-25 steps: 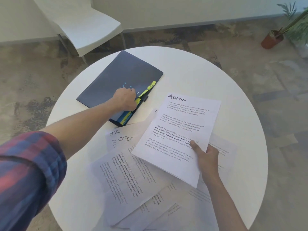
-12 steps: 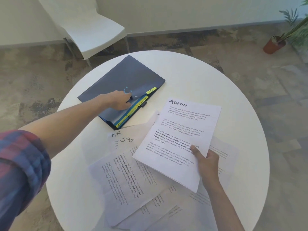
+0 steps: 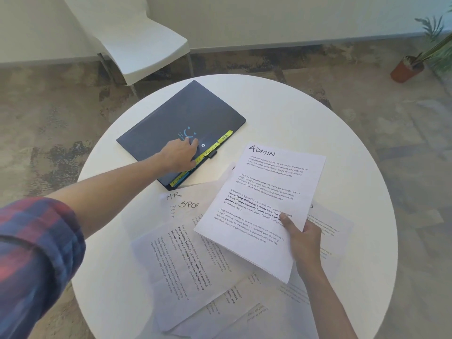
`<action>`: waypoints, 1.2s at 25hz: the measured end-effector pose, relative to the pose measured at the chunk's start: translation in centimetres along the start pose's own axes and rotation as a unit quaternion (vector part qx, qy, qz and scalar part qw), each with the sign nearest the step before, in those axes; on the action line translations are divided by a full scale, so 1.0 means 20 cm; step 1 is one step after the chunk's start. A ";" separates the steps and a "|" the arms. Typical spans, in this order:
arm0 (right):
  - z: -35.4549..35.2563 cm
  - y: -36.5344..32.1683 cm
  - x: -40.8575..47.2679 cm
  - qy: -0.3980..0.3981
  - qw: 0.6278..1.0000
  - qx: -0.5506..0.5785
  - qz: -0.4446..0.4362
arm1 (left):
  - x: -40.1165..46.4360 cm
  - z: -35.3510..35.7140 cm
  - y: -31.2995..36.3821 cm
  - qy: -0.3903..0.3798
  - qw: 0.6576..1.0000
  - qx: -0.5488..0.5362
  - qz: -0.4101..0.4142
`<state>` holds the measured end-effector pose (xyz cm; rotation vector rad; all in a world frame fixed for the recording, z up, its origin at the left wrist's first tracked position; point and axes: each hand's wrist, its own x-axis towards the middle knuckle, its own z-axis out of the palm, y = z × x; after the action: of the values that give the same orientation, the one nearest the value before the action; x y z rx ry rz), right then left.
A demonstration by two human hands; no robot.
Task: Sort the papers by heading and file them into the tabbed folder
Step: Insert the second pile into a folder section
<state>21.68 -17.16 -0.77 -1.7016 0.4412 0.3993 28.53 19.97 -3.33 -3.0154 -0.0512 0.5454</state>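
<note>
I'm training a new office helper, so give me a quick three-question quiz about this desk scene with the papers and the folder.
1. True or false: the dark navy tabbed folder lies closed on the round white table.
2. Which handwritten heading tops the white printed sheet gripped by the right hand? A) HR B) ADMIN C) SPORTS
3. In a few words: where does the left hand rest?

Key:
1. True.
2. B.
3. On the folder's cover, fingers by the yellow-green index tabs at its edge.
</note>
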 end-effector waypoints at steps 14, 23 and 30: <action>0.07 -0.06 0.01 -0.020 1.000 0.021 -0.011 | -0.09 -0.29 -0.12 0.019 0.998 0.030 0.049; 0.29 -0.19 0.16 -0.062 0.998 -0.002 -0.016 | -0.13 -0.23 -0.06 0.072 0.995 0.054 0.043; 0.55 -0.34 0.33 -0.054 0.997 -0.054 -0.029 | -0.15 -0.29 -0.01 0.062 0.993 0.080 0.055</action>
<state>30.52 -5.68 -0.16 -1.7839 0.2948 0.4764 27.82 19.62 3.06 -2.8998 0.1580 0.3502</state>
